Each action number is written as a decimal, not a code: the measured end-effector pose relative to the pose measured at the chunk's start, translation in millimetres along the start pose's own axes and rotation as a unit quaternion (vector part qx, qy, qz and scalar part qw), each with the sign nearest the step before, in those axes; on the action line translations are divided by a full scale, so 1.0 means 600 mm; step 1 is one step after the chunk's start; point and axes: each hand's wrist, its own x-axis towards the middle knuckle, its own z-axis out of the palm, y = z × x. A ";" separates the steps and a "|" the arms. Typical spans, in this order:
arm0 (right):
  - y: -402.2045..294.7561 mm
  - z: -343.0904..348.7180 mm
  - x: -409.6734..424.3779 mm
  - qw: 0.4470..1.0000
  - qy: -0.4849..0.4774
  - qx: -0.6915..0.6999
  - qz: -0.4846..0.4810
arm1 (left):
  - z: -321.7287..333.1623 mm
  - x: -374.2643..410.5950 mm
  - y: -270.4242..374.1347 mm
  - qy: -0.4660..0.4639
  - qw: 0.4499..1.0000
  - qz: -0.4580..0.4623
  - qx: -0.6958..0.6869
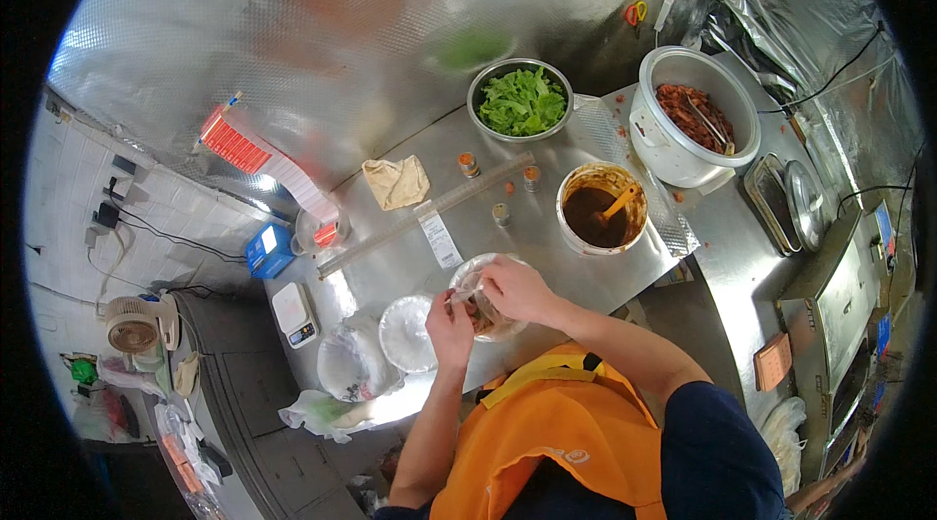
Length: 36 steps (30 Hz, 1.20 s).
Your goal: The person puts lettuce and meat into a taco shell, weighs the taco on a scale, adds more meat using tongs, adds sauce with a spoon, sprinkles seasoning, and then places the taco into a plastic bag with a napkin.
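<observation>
A round white bowl [468, 265], lined with clear plastic, sits at the front edge of the steel table [564, 278], with brownish food partly visible inside. Over it, my left hand [449, 328] pinches the clear plastic bag [464, 294] at the bowl's left side. From the right, my right hand [518, 288] grips the same plastic with bent fingers and covers part of the bowl. Just left of my left hand lies a plastic-covered white bowl [407, 333]. Beside that is a plastic-wrapped stack of white bowls [355, 359].
Behind my hands stand a sauce bucket [571, 245] with an orange-handled utensil, a metal bowl of lettuce [523, 101] and a white pot of reddish food [648, 146]. A long clear bar [388, 233], several small jars [501, 215], a cloth [395, 182] and a scale [291, 306] share the table.
</observation>
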 end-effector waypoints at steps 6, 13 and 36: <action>0.051 0.003 -0.046 0.998 0.048 0.024 0.035 | -0.009 0.012 -0.011 0.047 0.984 0.162 0.051; 0.041 0.029 -0.008 0.819 0.008 0.515 0.253 | 0.012 0.092 0.005 -0.160 0.978 -0.021 -0.131; 0.034 0.029 0.007 0.930 0.073 0.192 0.304 | 0.033 0.029 0.026 -0.050 0.881 0.368 0.292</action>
